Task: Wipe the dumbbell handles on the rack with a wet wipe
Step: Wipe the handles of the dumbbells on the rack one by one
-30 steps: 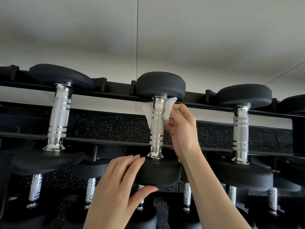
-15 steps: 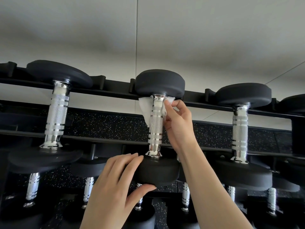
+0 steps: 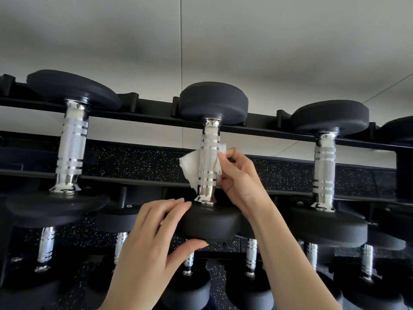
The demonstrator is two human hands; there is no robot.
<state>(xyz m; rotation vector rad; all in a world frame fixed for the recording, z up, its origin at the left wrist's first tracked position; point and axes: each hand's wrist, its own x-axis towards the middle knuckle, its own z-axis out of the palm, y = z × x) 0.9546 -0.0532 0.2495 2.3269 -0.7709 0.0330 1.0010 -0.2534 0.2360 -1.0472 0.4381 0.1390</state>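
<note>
The right hand [image 3: 241, 182] pinches the wipe [image 3: 190, 168] round the back of the middle handle [image 3: 209, 162]. Just below that grip, the left hand [image 3: 152, 242] holds the lower head [image 3: 210, 222]. On the rack [image 3: 145, 114], the left dumbbell [image 3: 71, 148] sits well left of the grip, the right dumbbell [image 3: 324, 166] well right.

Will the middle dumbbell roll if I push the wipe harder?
The middle dumbbell looks heavy, so the wipe shouldn't shift it. Its round heads could let it spin on the rack, though the left hand grips one.
</note>
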